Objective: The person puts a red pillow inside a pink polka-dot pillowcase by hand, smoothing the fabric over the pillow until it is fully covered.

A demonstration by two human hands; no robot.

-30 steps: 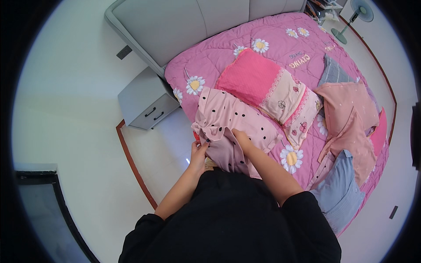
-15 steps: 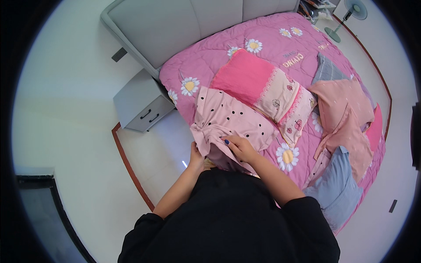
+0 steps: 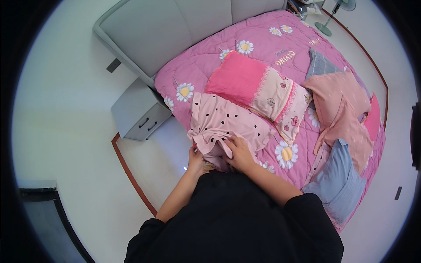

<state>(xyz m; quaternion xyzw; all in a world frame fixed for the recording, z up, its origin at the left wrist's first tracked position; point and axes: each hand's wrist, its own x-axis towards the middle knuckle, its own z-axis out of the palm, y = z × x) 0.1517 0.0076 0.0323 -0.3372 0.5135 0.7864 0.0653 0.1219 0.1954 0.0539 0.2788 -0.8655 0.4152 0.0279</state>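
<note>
A pale pink pillowcase with black dots lies on the bed's near left side, its near end bunched and gathered into folds. My left hand is closed on the left edge of that gathered end, its fingertips partly hidden by the cloth. My right hand grips the right side of the same end, with the fingers curled over a fold. Between the two hands the cloth hangs in loose creases. Just beyond it rests a pillow in a bright pink and cream case with a tree print.
A magenta quilt with daisies covers the bed. At its right lie a salmon pillowcase, a blue-grey one and a grey striped one. A grey headboard, a grey nightstand and a green fan stand around.
My right hand has shifted slightly and its fingers are curled further into the cloth. The near end of the dotted pillowcase is more bunched. The whole view has moved a little.
</note>
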